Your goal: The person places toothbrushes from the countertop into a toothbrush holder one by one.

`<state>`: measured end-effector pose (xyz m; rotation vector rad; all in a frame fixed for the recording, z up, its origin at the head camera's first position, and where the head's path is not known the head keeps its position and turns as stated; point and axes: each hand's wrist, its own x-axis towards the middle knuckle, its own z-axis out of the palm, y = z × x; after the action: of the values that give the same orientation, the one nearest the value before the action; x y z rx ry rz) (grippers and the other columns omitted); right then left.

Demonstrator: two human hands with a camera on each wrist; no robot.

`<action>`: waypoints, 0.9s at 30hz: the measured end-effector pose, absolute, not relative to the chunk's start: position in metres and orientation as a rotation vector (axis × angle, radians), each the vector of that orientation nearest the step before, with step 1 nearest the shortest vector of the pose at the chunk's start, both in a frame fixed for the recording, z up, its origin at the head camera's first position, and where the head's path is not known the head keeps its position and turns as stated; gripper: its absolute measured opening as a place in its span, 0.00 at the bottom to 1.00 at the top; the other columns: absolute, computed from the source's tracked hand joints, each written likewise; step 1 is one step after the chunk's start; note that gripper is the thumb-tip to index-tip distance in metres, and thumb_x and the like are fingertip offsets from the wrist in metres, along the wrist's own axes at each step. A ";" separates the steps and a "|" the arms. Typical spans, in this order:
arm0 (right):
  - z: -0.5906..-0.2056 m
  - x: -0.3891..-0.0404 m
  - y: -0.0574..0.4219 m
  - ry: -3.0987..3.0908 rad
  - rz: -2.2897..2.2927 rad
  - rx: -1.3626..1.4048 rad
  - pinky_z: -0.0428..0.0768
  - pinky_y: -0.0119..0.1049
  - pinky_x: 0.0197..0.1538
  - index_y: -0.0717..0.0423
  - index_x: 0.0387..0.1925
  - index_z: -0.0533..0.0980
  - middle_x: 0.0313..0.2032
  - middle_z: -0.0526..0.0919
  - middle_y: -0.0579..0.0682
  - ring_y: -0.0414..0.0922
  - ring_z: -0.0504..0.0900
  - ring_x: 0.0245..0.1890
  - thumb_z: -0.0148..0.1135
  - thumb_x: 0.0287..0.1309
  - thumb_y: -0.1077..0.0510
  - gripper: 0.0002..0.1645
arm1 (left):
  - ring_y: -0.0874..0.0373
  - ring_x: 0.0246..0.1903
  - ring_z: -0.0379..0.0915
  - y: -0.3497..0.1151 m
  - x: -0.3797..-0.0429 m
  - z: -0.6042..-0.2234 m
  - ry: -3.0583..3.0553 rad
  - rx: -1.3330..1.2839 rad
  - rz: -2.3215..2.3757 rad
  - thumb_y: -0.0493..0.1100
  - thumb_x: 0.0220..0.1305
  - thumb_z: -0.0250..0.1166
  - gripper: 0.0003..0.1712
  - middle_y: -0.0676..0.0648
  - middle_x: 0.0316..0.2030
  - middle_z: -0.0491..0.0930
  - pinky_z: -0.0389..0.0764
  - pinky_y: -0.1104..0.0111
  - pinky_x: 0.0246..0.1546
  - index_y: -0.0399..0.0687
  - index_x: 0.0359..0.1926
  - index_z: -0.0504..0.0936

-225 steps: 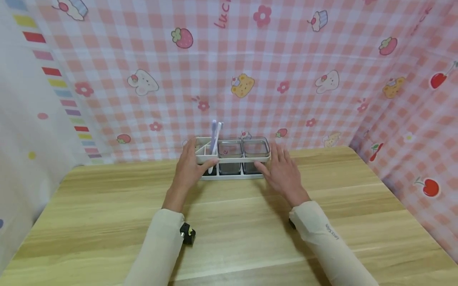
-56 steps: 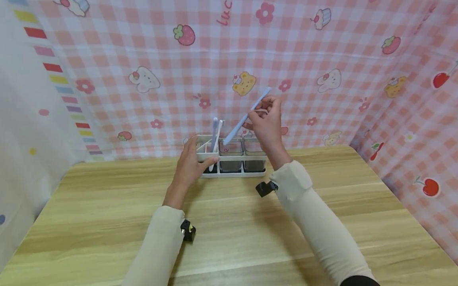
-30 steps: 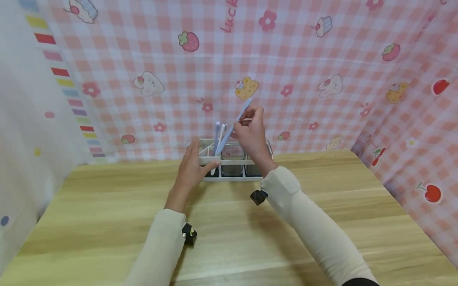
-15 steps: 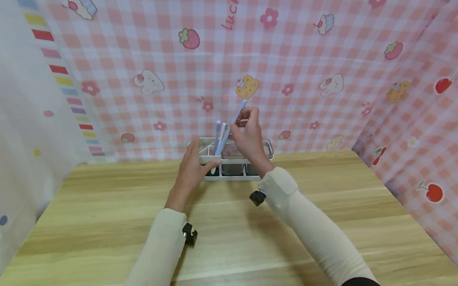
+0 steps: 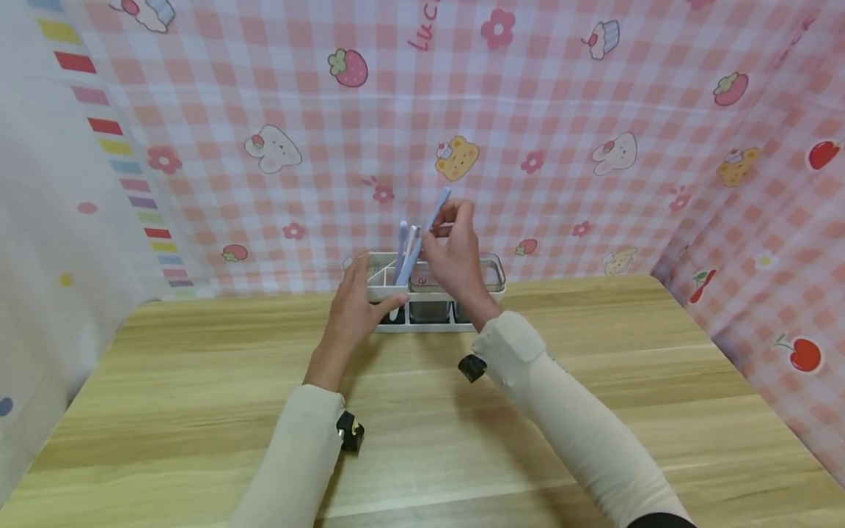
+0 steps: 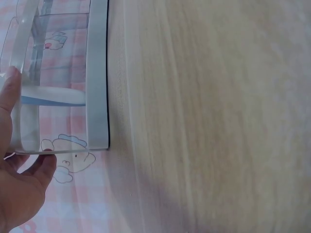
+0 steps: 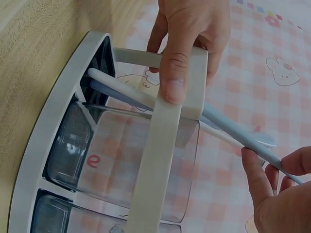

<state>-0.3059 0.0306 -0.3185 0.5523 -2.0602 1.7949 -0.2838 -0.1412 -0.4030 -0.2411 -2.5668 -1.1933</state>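
A white toothbrush holder [image 5: 429, 328] stands at the back of the table. My left hand [image 5: 351, 315] grips its left end, thumb on the front of the top rim and fingers round the side. My right hand [image 5: 457, 260] pinches a slim light blue toothbrush [image 7: 233, 130] near its upper end. The brush leans up to the right, its lower end inside the small left compartment. A lilac toothbrush [image 5: 402, 238] and a white one stand in that compartment too. In the right wrist view, a white handle [image 7: 116, 86] reaches down to the holder's base.
Two clear cups sit in the holder's right sections; the nearer one [image 7: 136, 155] in the right wrist view is see-through. A pink checked cloth [image 5: 548, 95] hangs close behind the holder. Bare wood tabletop [image 5: 422, 440] spreads in front.
My right hand left the holder's right end and came to hold the blue toothbrush. It then moved left and down, lowering the brush into the left compartment. My left hand kept its grip.
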 end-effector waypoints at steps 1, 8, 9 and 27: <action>-0.319 -0.306 0.030 -2.070 1.773 0.553 0.87 0.48 0.39 0.61 0.52 0.59 0.46 0.69 0.62 0.52 0.79 0.44 0.55 0.64 0.75 0.20 | 0.41 0.68 0.61 -0.141 -0.284 -0.403 -2.566 -0.242 -1.194 0.54 0.59 0.76 0.54 0.39 0.74 0.57 0.63 0.48 0.68 0.42 0.77 0.55; -0.324 -0.304 0.027 -2.087 1.699 0.567 0.84 0.39 0.37 0.62 0.51 0.60 0.43 0.70 0.59 0.51 0.80 0.42 0.55 0.63 0.75 0.19 | 0.41 0.69 0.60 -0.142 -0.285 -0.405 -2.552 -0.259 -1.185 0.54 0.59 0.76 0.53 0.38 0.74 0.57 0.62 0.48 0.68 0.42 0.76 0.57; -0.325 -0.304 0.027 -2.088 1.701 0.570 0.84 0.39 0.37 0.62 0.50 0.60 0.43 0.70 0.59 0.51 0.80 0.42 0.55 0.63 0.75 0.19 | 0.41 0.68 0.61 -0.142 -0.285 -0.405 -2.549 -0.261 -1.187 0.53 0.59 0.76 0.53 0.38 0.74 0.58 0.63 0.48 0.68 0.42 0.76 0.57; -0.338 -0.303 0.021 -2.120 1.683 0.589 0.85 0.41 0.36 0.61 0.51 0.60 0.44 0.71 0.56 0.50 0.80 0.44 0.56 0.66 0.73 0.19 | 0.41 0.70 0.59 -0.141 -0.283 -0.404 -2.565 -0.236 -1.190 0.53 0.62 0.74 0.53 0.38 0.75 0.56 0.62 0.48 0.69 0.41 0.77 0.54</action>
<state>-0.3027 0.0212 -0.3377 0.5895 -2.1197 1.6833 -0.2828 -0.1411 -0.4035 -0.2359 -2.5649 -1.1899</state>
